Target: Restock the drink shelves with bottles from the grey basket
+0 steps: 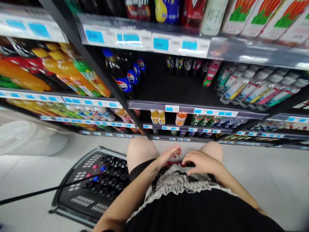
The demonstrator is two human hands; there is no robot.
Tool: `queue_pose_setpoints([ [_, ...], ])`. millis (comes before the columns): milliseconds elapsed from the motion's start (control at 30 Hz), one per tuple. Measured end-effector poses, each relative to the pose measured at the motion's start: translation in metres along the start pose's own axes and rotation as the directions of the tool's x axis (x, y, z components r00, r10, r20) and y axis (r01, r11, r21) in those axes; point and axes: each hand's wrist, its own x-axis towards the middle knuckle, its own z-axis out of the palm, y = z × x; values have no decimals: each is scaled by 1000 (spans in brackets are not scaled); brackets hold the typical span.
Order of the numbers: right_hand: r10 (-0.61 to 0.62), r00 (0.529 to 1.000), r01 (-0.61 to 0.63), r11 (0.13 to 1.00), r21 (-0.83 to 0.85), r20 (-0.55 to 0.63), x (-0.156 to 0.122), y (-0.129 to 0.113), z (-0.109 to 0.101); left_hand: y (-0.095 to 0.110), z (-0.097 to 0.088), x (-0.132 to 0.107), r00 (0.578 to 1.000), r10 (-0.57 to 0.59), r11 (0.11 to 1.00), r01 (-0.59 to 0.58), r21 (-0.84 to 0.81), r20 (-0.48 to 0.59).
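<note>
My left hand (171, 154) hovers over my lap with its fingers loosely curled and apart; nothing shows in it. Just to its right is my right hand (201, 162), thumb and fingers spread, and it holds nothing that I can see. Below both hands lies the patterned cloth (180, 177) of my clothing, with a small reddish patch showing between them that I cannot make out. To the left of my legs, a black basket (72, 180) on the floor contains several dark bottles (113, 175), a few with red or blue caps.
Drink shelves (156, 87) rise in front of my knees. Pepsi bottles (125, 77) stand left on the middle shelf, clear water bottles (260, 85) right, small cans (187, 64) behind. A black strap or handle (48, 191) crosses the basket. A whitish translucent tub (31, 138) stands left.
</note>
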Motion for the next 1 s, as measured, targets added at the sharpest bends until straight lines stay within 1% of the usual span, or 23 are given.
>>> queue_pose_setpoints([
  [33, -2, 1000, 1, 999, 45, 23, -2, -2, -3, -5, 2, 5, 1000, 4, 1000, -4, 18, 0],
  [100, 9, 996, -23, 988, 155, 91, -15, 4, -1, -19, 5, 6, 998, -35, 998, 32, 63, 50],
  [167, 54, 979, -104, 962, 254, 197, -36, 16, 12, -34, 4, 0, 987, -115, 989, 104, 102, 115],
  [233, 99, 960, -192, 915, 355, 263, -59, 29, 33, -49, -5, -7, 974, -185, 978, 169, 123, 131],
  [267, 117, 958, -221, 883, 414, 261, -70, 36, 45, -55, -13, -9, 972, -208, 972, 194, 132, 106],
  [300, 135, 962, -237, 845, 479, 237, -78, 43, 58, -60, -25, -10, 976, -213, 970, 207, 131, 40],
  [333, 157, 965, -249, 800, 546, 209, -85, 50, 72, -62, -38, -11, 979, -189, 973, 196, 118, -70],
  [367, 193, 962, -271, 752, 601, 192, -89, 57, 86, -63, -53, -12, 966, -126, 984, 151, 98, -224],
  [400, 230, 955, -296, 707, 642, 188, -92, 66, 101, -62, -70, -13, 915, -30, 994, 69, 82, -401],
  [433, 276, 941, -333, 666, 667, 194, -92, 75, 116, -58, -88, -16, 825, 78, 996, -38, 82, -560],
  [467, 342, 926, -359, 667, 653, 160, -91, 85, 130, -54, -106, -19, 709, 179, 983, -147, 106, -682],
  [500, 393, 915, -364, 692, 624, 98, -87, 95, 142, -49, -123, -24, 608, 252, 965, -217, 148, -753],
  [533, 439, 898, -378, 712, 592, 45, -83, 105, 154, -44, -141, -30, 503, 320, 943, -251, 219, -803],
  [567, 479, 878, -393, 733, 555, -12, -77, 113, 163, -39, -158, -38, 392, 383, 921, -226, 316, -836],
  [633, 493, 867, -394, 769, 503, -74, -61, 125, 176, -36, -189, -56, 194, 463, 884, -33, 466, -865],
  [667, 470, 877, -371, 793, 483, -100, -53, 129, 180, -38, -203, -66, 113, 477, 869, 87, 487, -872],
  [700, 433, 893, -335, 820, 463, -121, -44, 131, 183, -42, -215, -76, 54, 464, 864, 192, 465, -884],
  [733, 391, 910, -297, 845, 444, -136, -35, 132, 185, -50, -226, -88, 7, 434, 866, 271, 419, -901],
  [800, 334, 930, -249, 881, 403, -156, -18, 131, 186, -72, -241, -112, -70, 349, 878, 374, 300, -935],
  [867, 330, 932, -256, 891, 375, -148, -5, 130, 182, -100, -246, -137, -128, 232, 876, 459, 149, -964],
  [900, 338, 929, -266, 891, 368, -147, 1, 129, 178, -115, -245, -150, -144, 166, 868, 491, 75, -975],
  [933, 354, 920, -279, 892, 356, -167, 6, 130, 173, -131, -241, -163, -147, 103, 855, 518, 12, -984],
  [1000, 403, 879, -315, 892, 324, -255, 15, 132, 159, -160, -231, -186, -113, -18, 822, 563, -79, -993],
])
